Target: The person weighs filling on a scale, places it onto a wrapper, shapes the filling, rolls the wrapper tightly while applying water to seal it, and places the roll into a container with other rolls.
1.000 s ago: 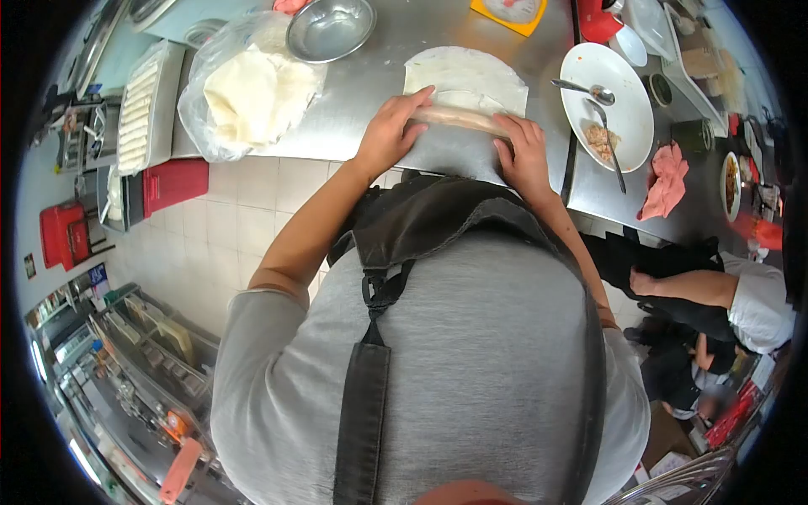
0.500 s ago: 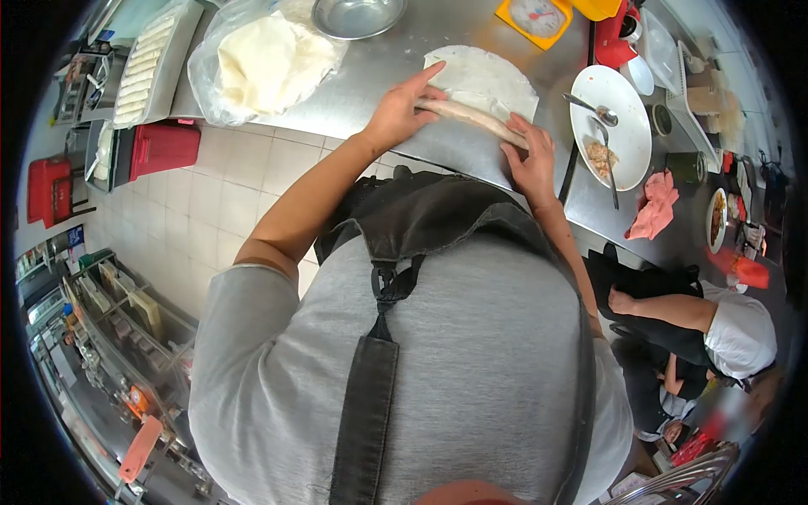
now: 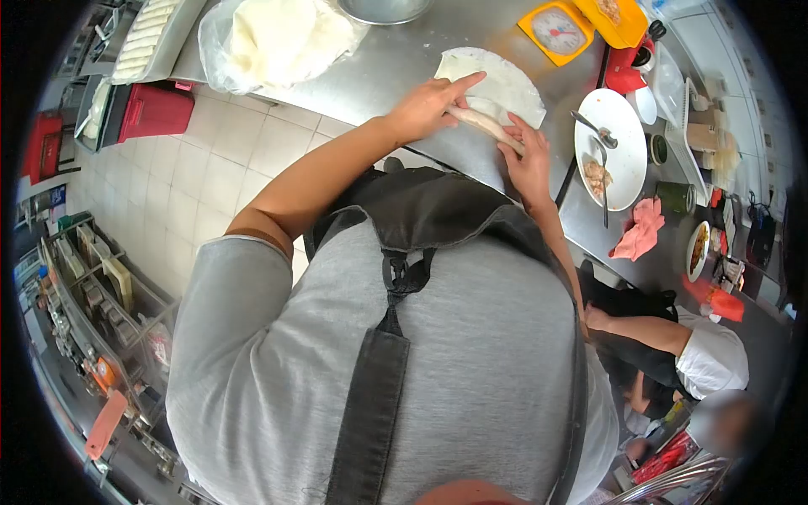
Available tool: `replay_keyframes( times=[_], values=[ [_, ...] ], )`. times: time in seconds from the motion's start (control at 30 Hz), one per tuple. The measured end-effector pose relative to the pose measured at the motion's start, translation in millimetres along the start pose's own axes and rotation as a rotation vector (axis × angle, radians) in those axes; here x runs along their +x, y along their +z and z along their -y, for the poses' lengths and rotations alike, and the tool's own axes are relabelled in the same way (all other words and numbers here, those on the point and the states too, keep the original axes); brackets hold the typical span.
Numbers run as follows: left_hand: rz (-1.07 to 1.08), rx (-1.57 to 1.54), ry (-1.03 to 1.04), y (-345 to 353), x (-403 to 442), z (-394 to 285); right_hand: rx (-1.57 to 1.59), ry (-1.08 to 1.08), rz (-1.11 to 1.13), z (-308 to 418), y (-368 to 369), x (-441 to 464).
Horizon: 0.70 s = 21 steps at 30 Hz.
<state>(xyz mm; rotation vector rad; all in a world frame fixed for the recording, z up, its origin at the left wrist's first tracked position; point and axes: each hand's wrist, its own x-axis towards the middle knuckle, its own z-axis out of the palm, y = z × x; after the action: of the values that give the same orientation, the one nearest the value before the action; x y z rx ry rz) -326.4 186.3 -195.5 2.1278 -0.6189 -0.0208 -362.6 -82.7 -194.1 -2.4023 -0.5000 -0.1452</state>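
A thin, pale rolled wrapper (image 3: 484, 123) lies at the near edge of a round white wrapper sheet (image 3: 497, 80) on the steel table. My left hand (image 3: 423, 109) closes around the roll's left end, its index finger stretched out over the sheet. At the other end, my right hand (image 3: 528, 158) grips the roll between thumb and fingers. Right of the sheet stands a white oval plate (image 3: 623, 143) with some minced filling (image 3: 597, 178) and two spoons. The roll's ends are partly hidden by my fingers.
A plastic bag of wrapper sheets (image 3: 286, 42), a metal bowl (image 3: 385, 12) and a yellow scale (image 3: 557, 34) sit farther back. At upper left is a tray of finished rolls (image 3: 145, 38). A pink cloth (image 3: 640, 229) lies right, near a co-worker's arm (image 3: 644, 331).
My left hand has slid along the roll towards my right hand and covers more of its left end. The whole view has shifted slightly. My right hand keeps its hold.
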Motion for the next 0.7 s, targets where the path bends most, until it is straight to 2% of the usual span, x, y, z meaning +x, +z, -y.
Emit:
replay_keyframes(
  times=[0.03,0.17,0.27,0.33,0.7],
  values=[
    [0.047,-0.082,-0.055,0.6,0.2,1.7,-0.03,-0.015,0.005,-1.3,-0.1,1.1],
    [0.047,-0.091,-0.019,2.0,1.3,1.3,-0.044,-0.038,0.025,5.6,-6.6,2.7],
    [-0.003,-0.012,0.024,8.3,6.3,-8.7,-0.006,0.002,0.034,17.1,-4.4,8.2],
    [0.094,-0.005,-0.057,13.8,8.0,-13.4,0.025,-0.017,0.03,12.4,3.3,10.1],
    [0.08,-0.016,-0.018,25.0,9.2,-11.5,0.066,0.003,0.042,16.2,10.7,13.7]
  ],
)
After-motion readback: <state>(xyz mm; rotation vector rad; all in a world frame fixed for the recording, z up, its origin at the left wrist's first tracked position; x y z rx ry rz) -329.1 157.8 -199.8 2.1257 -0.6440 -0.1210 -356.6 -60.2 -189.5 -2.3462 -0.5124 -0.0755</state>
